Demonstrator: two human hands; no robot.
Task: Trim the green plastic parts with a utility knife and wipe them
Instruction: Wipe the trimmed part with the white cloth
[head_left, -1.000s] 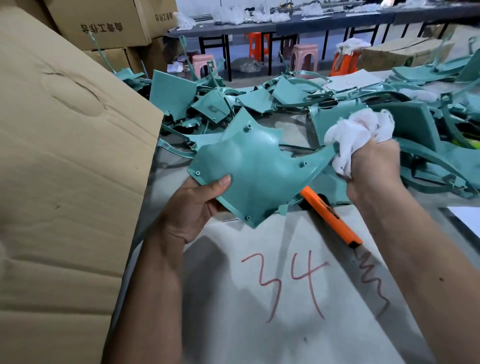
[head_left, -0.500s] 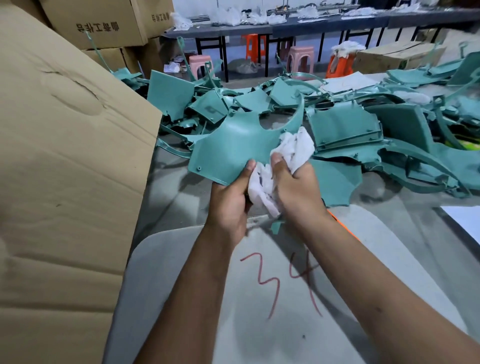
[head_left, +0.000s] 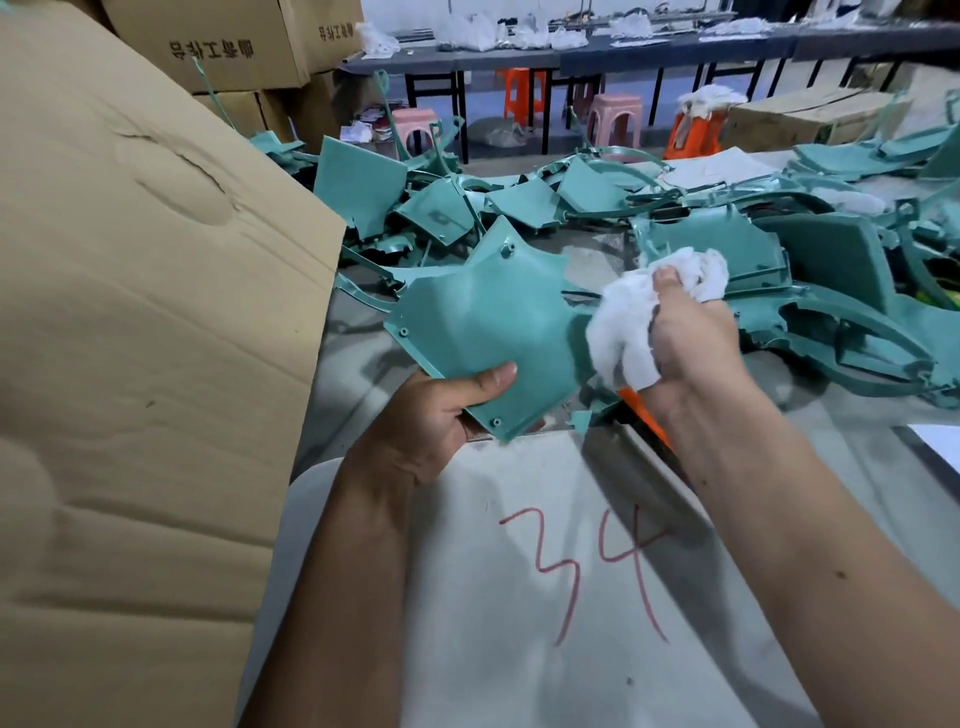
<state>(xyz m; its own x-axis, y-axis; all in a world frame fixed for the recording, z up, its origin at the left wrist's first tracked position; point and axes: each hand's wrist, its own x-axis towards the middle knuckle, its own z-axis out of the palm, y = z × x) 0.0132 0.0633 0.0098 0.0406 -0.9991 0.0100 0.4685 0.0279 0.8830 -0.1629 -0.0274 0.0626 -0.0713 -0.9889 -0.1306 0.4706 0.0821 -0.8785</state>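
Since half a second earlier, both hands had drawn apart: the right hand (head_left: 691, 343), clenched around a crumpled white cloth (head_left: 631, 322), had shifted rightward to the part's right edge. Left hand (head_left: 441, 415) gripped the curved green plastic panel (head_left: 488, 322) by its lower corner, thumb on top, at mid-frame above the table (head_left: 852, 431). An orange utility knife (head_left: 641, 410) lay partly hidden beneath the right wrist, with more green parts (head_left: 810, 270) piled behind.

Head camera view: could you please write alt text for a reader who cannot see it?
A person's left hand grips a green plastic panel while the right hand presses a bunched white cloth against its right edge. More green parts lie heaped behind on the table, beside a cardboard box.
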